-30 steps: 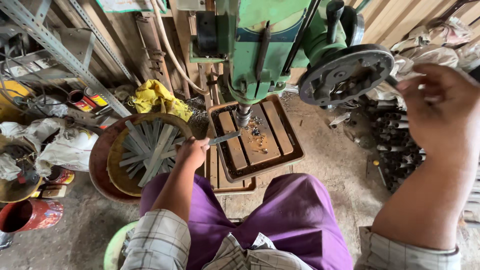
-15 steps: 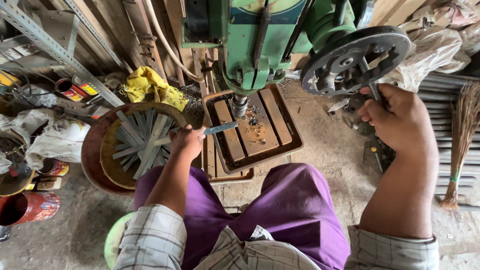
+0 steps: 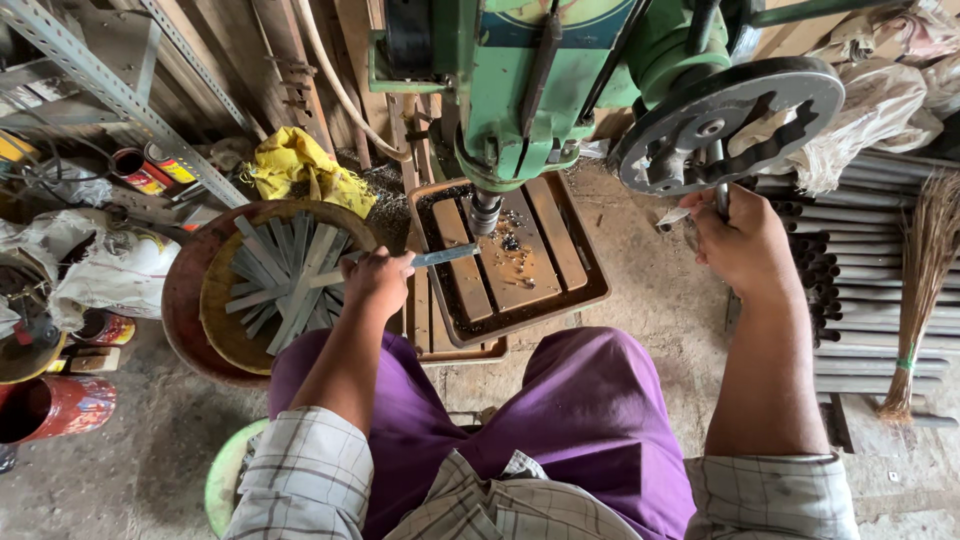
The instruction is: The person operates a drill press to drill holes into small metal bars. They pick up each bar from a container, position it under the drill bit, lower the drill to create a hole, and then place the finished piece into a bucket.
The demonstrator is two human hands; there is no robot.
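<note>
My left hand (image 3: 377, 281) grips a flat grey metal strip (image 3: 445, 255) whose free end lies on the slotted drill table (image 3: 560, 262), just left of the drill chuck (image 3: 486, 212). Metal chips lie scattered on the table under the chuck. My right hand (image 3: 742, 240) is closed on a handle of the black feed wheel (image 3: 722, 125) of the green drill press (image 3: 540, 70). My purple-clad legs sit below the table.
A round brown basin (image 3: 190, 300) to the left holds several similar metal strips (image 3: 285, 280). A yellow cloth (image 3: 296, 170), paint cans (image 3: 140, 170), white sacks (image 3: 110, 265) and a slotted steel angle (image 3: 120, 95) stand at the left. Stacked pipes (image 3: 870, 290) and a broom (image 3: 925, 290) lie at the right.
My right hand came down from mid-air and closed on the feed wheel handle. My left hand brought the strip's end onto the drill table near the chuck.
</note>
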